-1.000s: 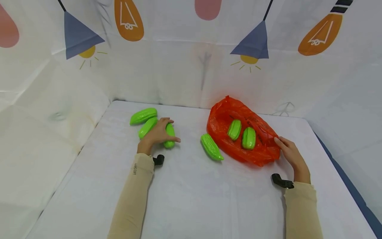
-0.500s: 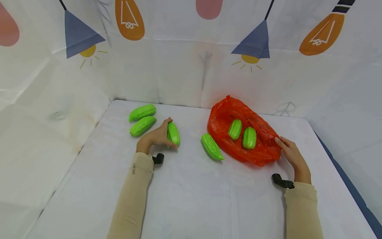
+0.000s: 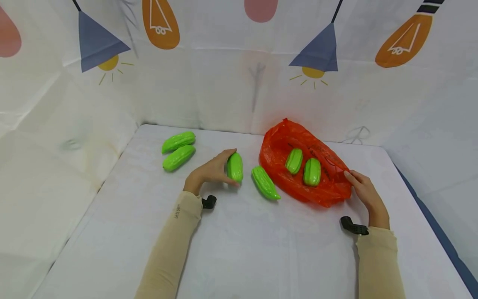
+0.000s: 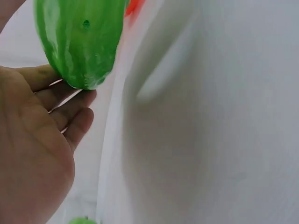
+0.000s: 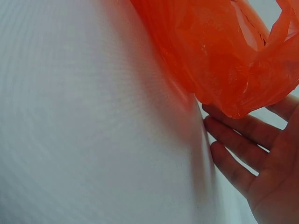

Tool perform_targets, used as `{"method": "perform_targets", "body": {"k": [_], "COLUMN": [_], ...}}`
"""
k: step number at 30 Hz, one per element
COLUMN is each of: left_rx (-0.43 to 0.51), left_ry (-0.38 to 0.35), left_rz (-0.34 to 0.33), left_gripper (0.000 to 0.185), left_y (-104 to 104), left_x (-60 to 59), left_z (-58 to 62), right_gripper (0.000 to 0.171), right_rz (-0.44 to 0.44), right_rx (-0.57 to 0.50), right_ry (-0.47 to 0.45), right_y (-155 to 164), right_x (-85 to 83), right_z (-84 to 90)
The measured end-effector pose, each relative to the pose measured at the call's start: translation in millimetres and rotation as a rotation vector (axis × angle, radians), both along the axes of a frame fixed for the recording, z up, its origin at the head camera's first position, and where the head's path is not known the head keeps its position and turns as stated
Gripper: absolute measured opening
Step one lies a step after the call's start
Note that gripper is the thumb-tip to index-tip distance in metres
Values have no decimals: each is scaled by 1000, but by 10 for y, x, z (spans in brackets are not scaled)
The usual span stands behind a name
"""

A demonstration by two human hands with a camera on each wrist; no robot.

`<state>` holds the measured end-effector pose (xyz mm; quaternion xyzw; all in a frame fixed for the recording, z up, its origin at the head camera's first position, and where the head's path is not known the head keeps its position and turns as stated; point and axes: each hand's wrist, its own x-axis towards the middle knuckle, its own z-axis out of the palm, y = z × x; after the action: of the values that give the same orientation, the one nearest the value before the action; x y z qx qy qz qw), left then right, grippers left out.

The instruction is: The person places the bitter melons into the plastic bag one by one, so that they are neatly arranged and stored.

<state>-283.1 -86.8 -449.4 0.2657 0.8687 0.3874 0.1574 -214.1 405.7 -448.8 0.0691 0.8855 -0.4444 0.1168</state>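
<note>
— Red plastic bag (image 3: 313, 147) as landmark: state of hands?

— At its right rim: right hand (image 3: 367, 197), pinching the film. Left of it: left hand (image 3: 212, 170), gripping one green gourd (image 3: 235, 167) between thumb and fingers.

— Method?

— Maintain contact at both ends of the gourd; expect slip on glossy skin. Keep clear of the loose gourd (image 3: 265, 183), just beside the bag's left rim. Hold the rim steady to avoid disturbing the two gourds (image 3: 312, 172) inside.

— Changes since half a second ago?

— Shifted towards the bag: left hand and gripped gourd, now near the loose gourd. Unchanged: right-hand grip and, well left of the bag, the far pair of gourds (image 3: 179, 158).
</note>
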Motion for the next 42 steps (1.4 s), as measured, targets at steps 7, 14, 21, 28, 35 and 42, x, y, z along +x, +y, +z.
{"method": "perform_targets", "body": {"k": [7, 14, 21, 28, 35, 42], "left_rx": [56, 74, 115, 128, 124, 106], "left_ry": [20, 52, 119, 146, 98, 80], "left_rz": [-57, -93, -71, -124, -141, -171], "left_gripper": [124, 123, 121, 119, 115, 114], "left_y": [274, 464, 529, 698, 990, 1223], "left_x": [69, 129, 144, 104, 3, -119], "left_z": [31, 60, 157, 269, 416, 509], "right_gripper": [80, 79, 78, 76, 76, 75], "right_rz": [-7, -8, 9, 10, 5, -2], "right_rx": [-3, 4, -5, 31, 29, 1], "right_ry": [12, 33, 36, 40, 56, 42], "right_y": [-13, -8, -29, -10, 23, 17], "right_x": [15, 9, -25, 13, 21, -2], "right_z": [8, 12, -14, 18, 33, -14]}}
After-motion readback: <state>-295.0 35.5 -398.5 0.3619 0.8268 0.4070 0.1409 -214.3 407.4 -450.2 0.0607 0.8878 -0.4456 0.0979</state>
